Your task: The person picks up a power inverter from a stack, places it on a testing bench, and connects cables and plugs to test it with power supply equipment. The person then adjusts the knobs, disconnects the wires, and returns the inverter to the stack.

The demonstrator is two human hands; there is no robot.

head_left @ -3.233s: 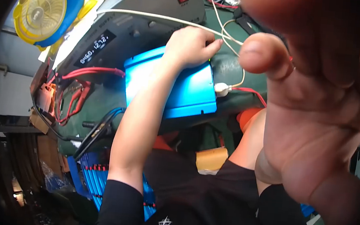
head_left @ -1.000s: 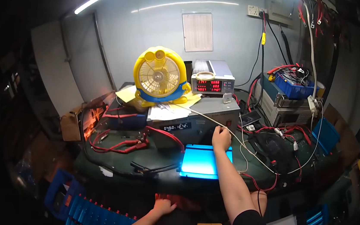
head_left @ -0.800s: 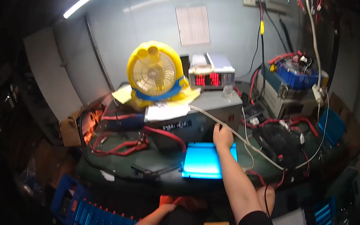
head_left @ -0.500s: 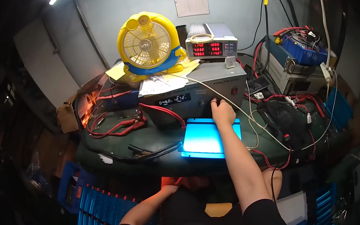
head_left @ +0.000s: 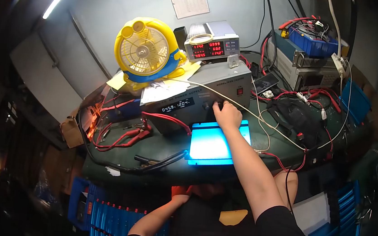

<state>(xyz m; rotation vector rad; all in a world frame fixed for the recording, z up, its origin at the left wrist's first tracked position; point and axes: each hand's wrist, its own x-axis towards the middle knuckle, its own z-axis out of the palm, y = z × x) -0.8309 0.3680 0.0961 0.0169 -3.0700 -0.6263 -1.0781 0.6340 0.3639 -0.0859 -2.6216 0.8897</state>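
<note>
My right hand [head_left: 228, 116] reaches to the front panel of a grey DC power supply [head_left: 247, 81]. Its fingers are closed at the panel, pinching a control knob that they mostly hide. Left of them another knob [head_left: 206, 106] shows, and a lit display [head_left: 177, 104] reads about 045.9 and 12.04. Below my right wrist a shiny blue metal box [head_left: 211, 144] lies on the bench, joined to red and black cables. Down by my lap, under the bench edge, is my left hand [head_left: 181, 191], in reddish light; its fingers are too dark to make out.
On the supply stand a yellow fan [head_left: 144, 52], papers [head_left: 167, 87] and a power meter [head_left: 211, 47] with red digits. Red clamp leads [head_left: 132, 137] lie left. At right are stacked instruments [head_left: 309, 77], a blue bin [head_left: 312, 45] and tangled cables. Blue cases [head_left: 113, 217] stand below.
The supply's second reading has dropped from about 12.72 to 12.04, and a meter figure from 496.0 to 494.5. My view has shifted slightly; my right hand stays at the panel.
</note>
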